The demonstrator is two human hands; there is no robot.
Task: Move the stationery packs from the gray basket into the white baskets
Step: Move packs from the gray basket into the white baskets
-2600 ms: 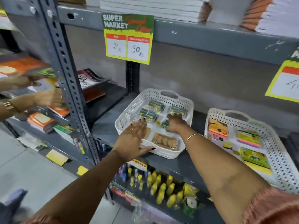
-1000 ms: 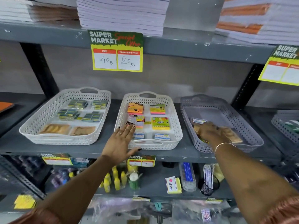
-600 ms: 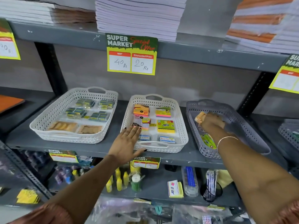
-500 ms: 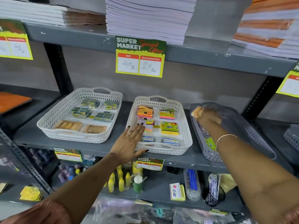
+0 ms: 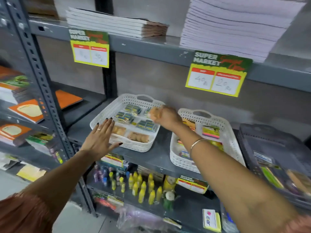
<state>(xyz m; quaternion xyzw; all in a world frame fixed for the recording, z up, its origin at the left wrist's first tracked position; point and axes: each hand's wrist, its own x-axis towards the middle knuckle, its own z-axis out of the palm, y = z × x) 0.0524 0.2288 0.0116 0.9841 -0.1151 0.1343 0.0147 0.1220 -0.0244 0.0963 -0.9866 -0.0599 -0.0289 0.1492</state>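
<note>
Orange pack (image 5: 154, 113), blurred, clamped in my right hand (image 5: 166, 117) over left white basket (image 5: 107, 113); may overshoot. Left hand (image 5: 101, 138) spread, empty.

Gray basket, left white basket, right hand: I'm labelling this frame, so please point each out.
gray basket (image 5: 269, 137): head view, on its back wall.
left white basket (image 5: 107, 110): head view, on its left wall.
right hand (image 5: 168, 117): head view, on its back.

price tags (image 5: 217, 74) on shelf edge | notebook stacks (image 5: 227, 26) above | yellow bottles (image 5: 141, 187) below
</note>
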